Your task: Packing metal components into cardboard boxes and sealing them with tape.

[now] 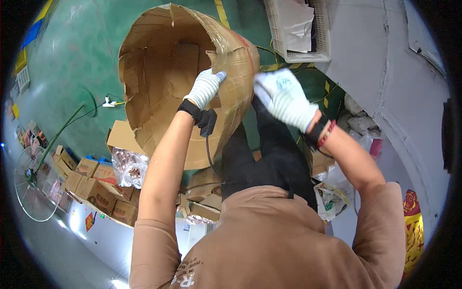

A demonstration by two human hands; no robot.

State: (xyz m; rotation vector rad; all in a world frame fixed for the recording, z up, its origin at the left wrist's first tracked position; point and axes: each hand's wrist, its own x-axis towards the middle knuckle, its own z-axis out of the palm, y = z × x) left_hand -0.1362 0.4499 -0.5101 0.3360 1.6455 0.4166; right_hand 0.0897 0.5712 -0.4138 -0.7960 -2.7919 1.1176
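Tan sweatshirt (269,241) up close, both gloved hands on a big open cardboard box (159,72).
Left hand (206,87) reaches inside the box mouth, fingers (219,76) curled over the taped right wall from within, black wrist strap below. Right hand (285,96) presses the same wall from outside, fingers together, gripping the edge. Box held up over the green floor (82,58); small cartons (96,185) lower left, white crate (298,29) top right.

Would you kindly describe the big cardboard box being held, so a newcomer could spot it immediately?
Look above the green floor at the top centre. The big cardboard box is held up there, open side facing the camera, left hand inside its rim, right hand outside. It dwarfs the small cartons lower left, and it is torn and taped.
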